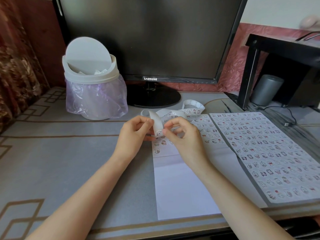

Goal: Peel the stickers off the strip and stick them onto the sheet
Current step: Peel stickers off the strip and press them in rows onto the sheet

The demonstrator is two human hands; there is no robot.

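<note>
Fingers (173,122) of both hands pinched a curling sticker strip (156,121).
Left hand (136,131) and right hand (181,135) gripped its near end, bearing a cartoon sticker (158,133), above the far part of the white sheet (181,184) on the grey desk (69,153).

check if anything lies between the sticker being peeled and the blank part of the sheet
Nothing visible does. The left hand holds the strip and the right hand pinches at the sticker just above the sheet, whose lower part lies bare, nearer the person.
</note>
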